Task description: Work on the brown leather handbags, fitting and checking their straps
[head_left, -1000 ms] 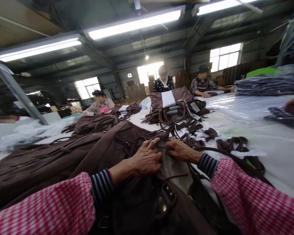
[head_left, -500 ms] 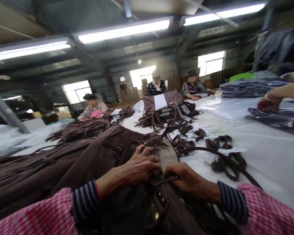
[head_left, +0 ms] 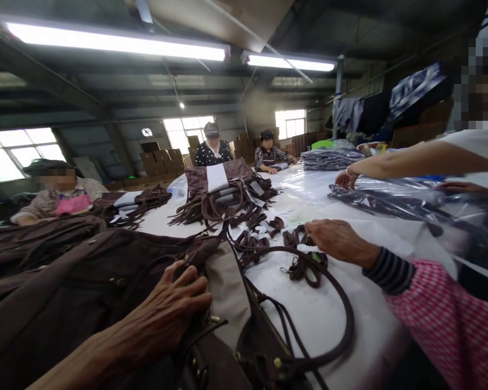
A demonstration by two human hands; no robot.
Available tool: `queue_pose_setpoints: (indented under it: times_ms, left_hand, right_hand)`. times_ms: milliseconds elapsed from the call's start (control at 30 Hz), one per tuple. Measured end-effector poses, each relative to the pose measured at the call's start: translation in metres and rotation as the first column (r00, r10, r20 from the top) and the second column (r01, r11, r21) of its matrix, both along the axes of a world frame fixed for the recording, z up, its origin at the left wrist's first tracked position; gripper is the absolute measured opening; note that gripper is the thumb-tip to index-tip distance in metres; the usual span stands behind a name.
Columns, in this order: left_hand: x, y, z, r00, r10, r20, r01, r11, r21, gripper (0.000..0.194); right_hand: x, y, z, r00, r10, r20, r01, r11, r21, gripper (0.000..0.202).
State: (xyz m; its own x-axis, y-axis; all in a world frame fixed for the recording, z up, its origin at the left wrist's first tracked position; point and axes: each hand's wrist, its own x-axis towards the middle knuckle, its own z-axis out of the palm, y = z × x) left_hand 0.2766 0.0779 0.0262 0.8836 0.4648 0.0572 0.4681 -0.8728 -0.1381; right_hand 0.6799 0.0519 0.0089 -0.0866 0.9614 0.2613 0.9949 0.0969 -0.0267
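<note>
My left hand (head_left: 183,298) is closed on the edge of a dark brown bag (head_left: 117,303), its fingers bent over the opening. The bag's beige lining (head_left: 228,292) shows right of those fingers. A thick looped handle (head_left: 345,319) curves out over the white table. My right hand (head_left: 337,238) is stretched over the table with its fingers pressed together at a bundled brown strap (head_left: 296,236); the fingertips are partly hidden. Just below this hand lies another coiled strap bundle (head_left: 313,271), with white wrapping beside it.
Brown bags with white paper bands (head_left: 217,179) are piled ahead. Packed dark garments (head_left: 394,197) in clear plastic lie at right, under a co-worker's hand (head_left: 347,177). Other people sit across the white table (head_left: 390,303). More brown bags (head_left: 44,238) are heaped at left.
My right hand has left the bag opening and moved forward and right to the strap bundles. My left hand stays on the bag. The view has swung right, bringing the co-worker into sight.
</note>
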Motion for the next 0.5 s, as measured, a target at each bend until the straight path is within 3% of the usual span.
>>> queue_pose_setpoints:
  times_ms: [100, 300, 367, 433, 500]
  left_hand:
    - [0.004, -0.003, 0.003, 0.999, 0.022, -0.025, -0.021, 1.0, 0.009, 0.032]
    - [0.002, 0.006, -0.006, 0.999, 0.018, 0.027, -0.019, 0.997, 0.069, 0.026]
    - [0.0, 0.011, -0.009, 0.999, 0.022, 0.032, -0.025, 0.997, 0.076, 0.028]
    - [-0.002, 0.014, -0.011, 0.999, 0.03, 0.022, -0.032, 0.996, 0.081, 0.029]
    - [-0.003, 0.016, -0.01, 0.999, 0.032, 0.013, -0.033, 0.997, 0.077, 0.03]
  right_hand:
    - [0.036, 0.024, -0.012, 0.99, -0.132, -0.048, 0.12, 0.973, -0.196, 0.021]
    - [0.036, 0.05, -0.031, 0.933, -0.066, -0.353, -0.028, 0.966, -0.257, 0.035]
    - [0.033, 0.05, -0.029, 0.831, -0.013, -0.557, -0.145, 0.96, -0.239, 0.046]
    - [0.033, 0.048, -0.029, 0.67, 0.018, -0.742, -0.25, 0.947, -0.202, 0.054]
    - [0.036, 0.045, -0.031, 0.625, -0.013, -0.78, -0.228, 0.953, -0.198, 0.051]
